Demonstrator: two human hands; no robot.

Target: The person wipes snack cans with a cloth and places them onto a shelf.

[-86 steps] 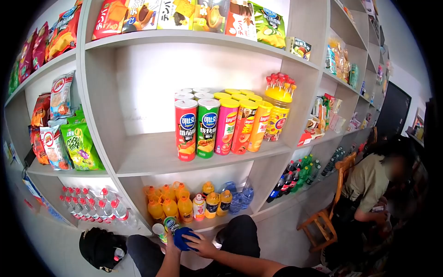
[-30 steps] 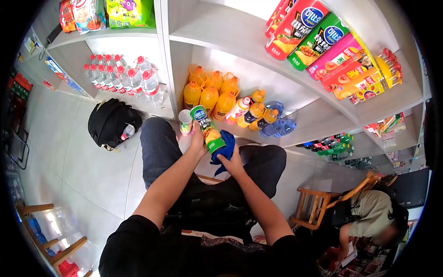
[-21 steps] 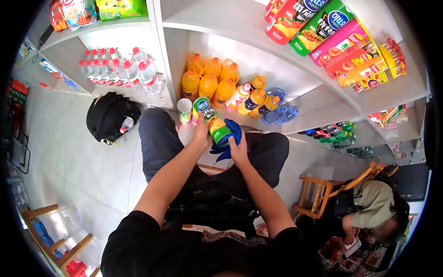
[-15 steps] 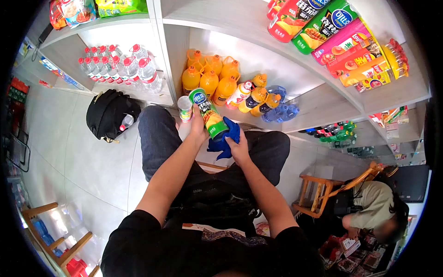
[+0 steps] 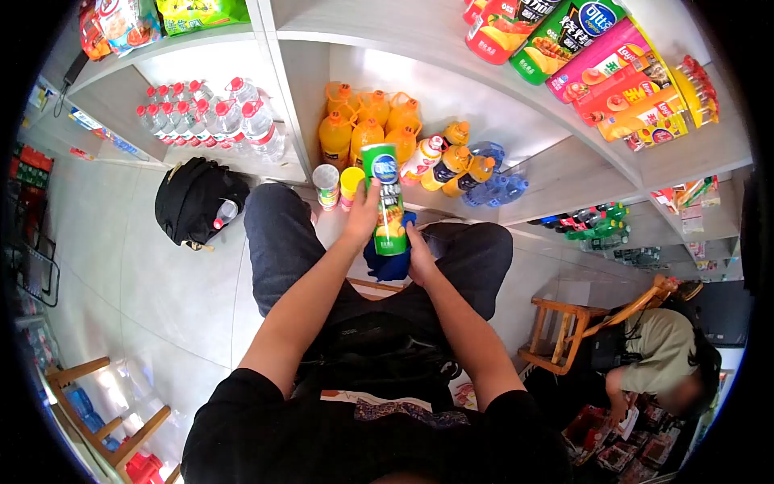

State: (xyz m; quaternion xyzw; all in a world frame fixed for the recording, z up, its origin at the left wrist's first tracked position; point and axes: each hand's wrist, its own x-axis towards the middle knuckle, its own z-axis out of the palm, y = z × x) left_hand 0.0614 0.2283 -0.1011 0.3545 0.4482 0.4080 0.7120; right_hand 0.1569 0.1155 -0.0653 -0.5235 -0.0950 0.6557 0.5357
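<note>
Between my knees, my left hand (image 5: 365, 214) has its fingers wrapped round the side of a tall green can of potato chips (image 5: 390, 218). The can is nearly upright in view, its printed front facing me. On its other side, my right hand (image 5: 419, 254) grips a blue cloth (image 5: 389, 269), which is bunched behind and below the can's base. Part of the cloth is hidden by the can. Just left of the can stand a canister with a pale top (image 5: 326, 192) and a yellow-topped canister (image 5: 350, 184).
Orange juice bottles (image 5: 367, 141) and blue-tinted bottles (image 5: 496, 191) fill the low shelf ahead. Water bottles (image 5: 230, 121) stand to the left, above a black backpack (image 5: 192, 202) on the floor. Chip cans (image 5: 564, 40) line the upper shelf. A person (image 5: 661, 355) crouches by a wooden chair (image 5: 560, 331).
The chip can has swung from a slant to nearly upright and moved slightly right. The yellow-topped canister has come into sight. My right hand sits a little lower with the cloth.
</note>
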